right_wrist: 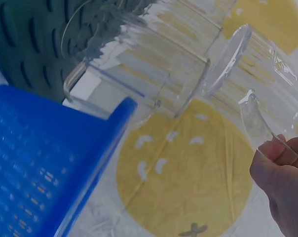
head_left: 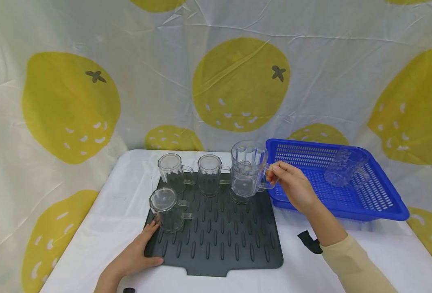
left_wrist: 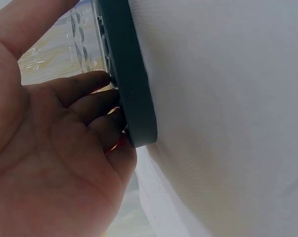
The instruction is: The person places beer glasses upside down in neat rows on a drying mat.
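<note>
The right hand point(head_left: 292, 183) has its fingers curled, pinching the handle point(right_wrist: 252, 116) of a clear, fluted glass mug point(head_left: 249, 162) over the black drying mat's point(head_left: 216, 254) back right. The mug is upright, mouth up, long axis near vertical, handle toward the right. The left hand point(head_left: 137, 252), fingers extended, thumb spread wide, touches the mat's edge.

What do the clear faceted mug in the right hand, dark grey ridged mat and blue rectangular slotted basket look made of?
Held clear faceted mug: probably glass, glossy; transparent with bright highlights, clear plastic possible.
Dark grey ridged mat: likely rubber or silicone, matte; dull surface, moulded ridges.
Blue slotted basket: likely moulded plastic, satin; uniform colour, regular slots.
</note>
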